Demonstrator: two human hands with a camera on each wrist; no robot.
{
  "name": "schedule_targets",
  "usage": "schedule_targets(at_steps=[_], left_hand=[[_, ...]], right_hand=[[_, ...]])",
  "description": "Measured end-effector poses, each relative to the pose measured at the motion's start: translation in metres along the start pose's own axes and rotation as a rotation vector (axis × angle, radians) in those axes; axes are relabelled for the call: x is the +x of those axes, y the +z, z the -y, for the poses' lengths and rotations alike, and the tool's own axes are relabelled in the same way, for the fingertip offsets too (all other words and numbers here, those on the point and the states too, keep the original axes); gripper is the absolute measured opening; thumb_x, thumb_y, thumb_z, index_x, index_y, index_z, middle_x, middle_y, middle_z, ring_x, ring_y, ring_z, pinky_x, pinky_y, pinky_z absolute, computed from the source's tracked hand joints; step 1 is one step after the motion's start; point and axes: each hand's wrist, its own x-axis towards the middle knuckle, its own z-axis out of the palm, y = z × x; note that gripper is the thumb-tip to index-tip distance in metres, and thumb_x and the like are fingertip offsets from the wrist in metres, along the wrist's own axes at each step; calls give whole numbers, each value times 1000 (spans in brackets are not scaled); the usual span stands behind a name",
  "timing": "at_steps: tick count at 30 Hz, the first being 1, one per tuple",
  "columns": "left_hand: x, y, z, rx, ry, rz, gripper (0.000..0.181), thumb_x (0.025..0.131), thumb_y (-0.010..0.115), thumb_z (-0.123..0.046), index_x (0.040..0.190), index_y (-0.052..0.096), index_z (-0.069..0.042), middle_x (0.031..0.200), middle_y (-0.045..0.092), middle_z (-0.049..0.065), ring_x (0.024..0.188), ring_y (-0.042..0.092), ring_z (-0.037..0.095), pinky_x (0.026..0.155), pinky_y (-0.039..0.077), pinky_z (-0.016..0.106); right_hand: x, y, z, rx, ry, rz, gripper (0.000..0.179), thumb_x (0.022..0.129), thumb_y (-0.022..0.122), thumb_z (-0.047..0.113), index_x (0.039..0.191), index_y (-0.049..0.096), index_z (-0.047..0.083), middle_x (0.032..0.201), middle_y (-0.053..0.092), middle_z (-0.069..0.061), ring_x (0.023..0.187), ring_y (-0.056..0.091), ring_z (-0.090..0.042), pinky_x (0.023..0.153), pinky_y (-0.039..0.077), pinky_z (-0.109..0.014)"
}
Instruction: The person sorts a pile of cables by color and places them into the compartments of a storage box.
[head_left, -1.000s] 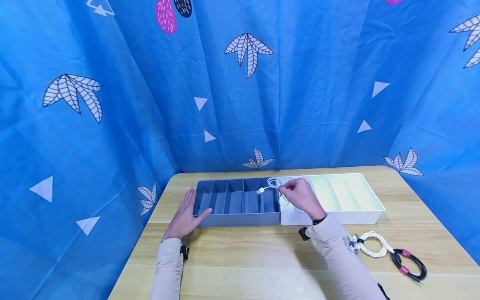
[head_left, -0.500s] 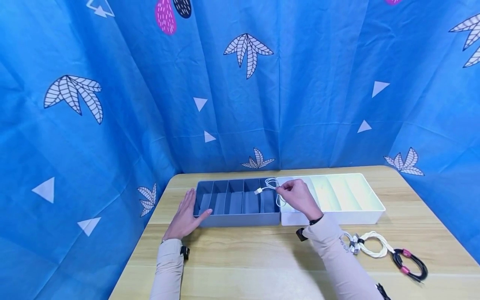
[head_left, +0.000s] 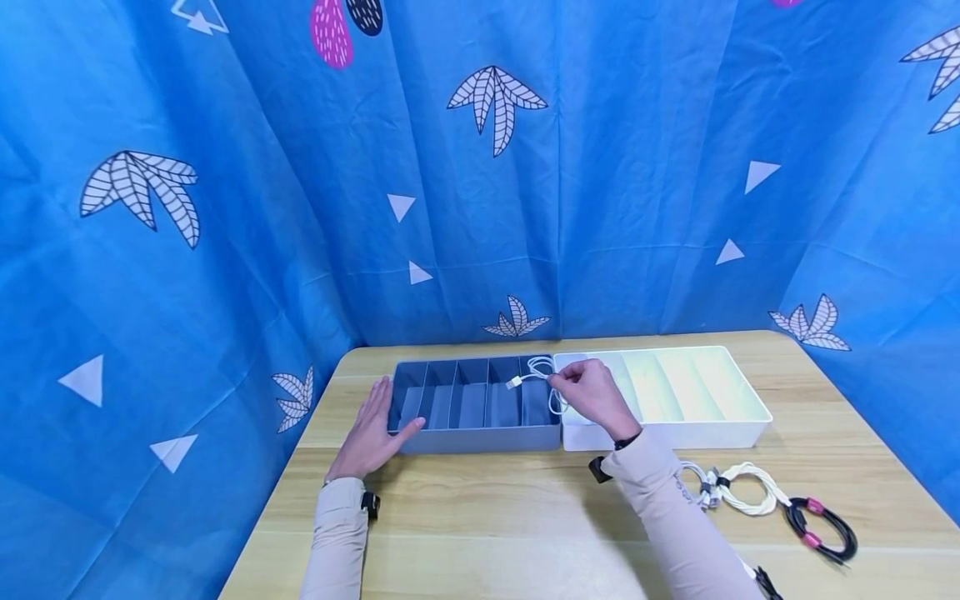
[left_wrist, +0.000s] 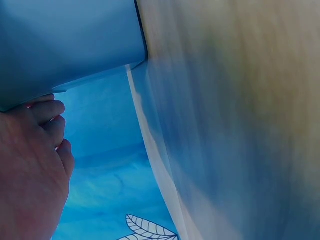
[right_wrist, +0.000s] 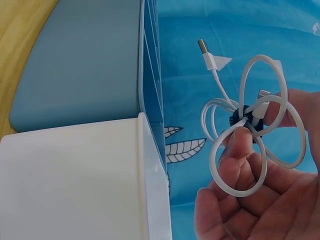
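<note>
A coiled white USB cable (head_left: 542, 362) hangs from my right hand (head_left: 597, 390), pinched between thumb and fingers. It is over the rightmost compartment of the grey-blue divided box (head_left: 480, 440), near where this box meets the white divided box (head_left: 697, 435). Close up in the right wrist view, a black tie (right_wrist: 256, 132) binds the loops, and the USB plug (right_wrist: 210, 61) sticks out, apart from both boxes. My left hand (head_left: 367, 435) rests against the grey-blue box's left end, thumb spread along the front rim; in the left wrist view some fingers are hidden by the box.
Right of my right forearm lie a light grey cable bundle (head_left: 705, 490), a cream cable coil (head_left: 767, 500) and a black cable coil (head_left: 842, 532) with pink ties. A dark cord end (head_left: 767, 583) shows beside the sleeve. A blue curtain (head_left: 637, 208) stands behind the table.
My right hand has shifted slightly left with the white USB cable, farther over the grey-blue box. The left hand and both boxes stay in place.
</note>
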Motion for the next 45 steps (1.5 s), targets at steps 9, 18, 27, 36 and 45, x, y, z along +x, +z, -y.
schedule_targets(at_steps=[9,18,27,36,45], left_hand=[[0,-1,-1,13,-2,2,109,94,53,-74,167,9,-6,176,9,15,164,5,35,132,12,59],[0,-1,0,10,-6,6,109,94,51,-76,167,8,-7,176,6,13,164,3,33,133,12,58],[1,-1,0,-2,-7,10,109,94,51,-76,167,9,-6,177,3,9,165,1,32,133,10,57],[0,-1,0,3,-5,7,109,94,51,-75,167,7,-7,176,4,11,164,3,34,132,12,60],[-2,0,-1,2,-9,4,109,94,51,-76,167,7,-9,176,7,12,164,5,35,133,11,57]], right_hand=[[2,5,0,0,5,-8,23,94,70,22,89,78,1,72,69,-6,65,57,-17,60,46,-27],[3,9,-2,7,6,-11,22,93,71,22,88,79,2,71,68,-6,64,56,-17,59,45,-27],[5,12,-3,24,16,-8,22,93,71,21,87,78,1,69,66,-5,63,55,-17,58,44,-27],[7,16,-5,14,16,-12,23,93,71,21,85,78,1,68,65,-4,62,55,-16,57,43,-26],[7,18,-6,32,21,-2,23,92,72,21,81,78,2,66,65,-2,60,55,-14,55,43,-26]])
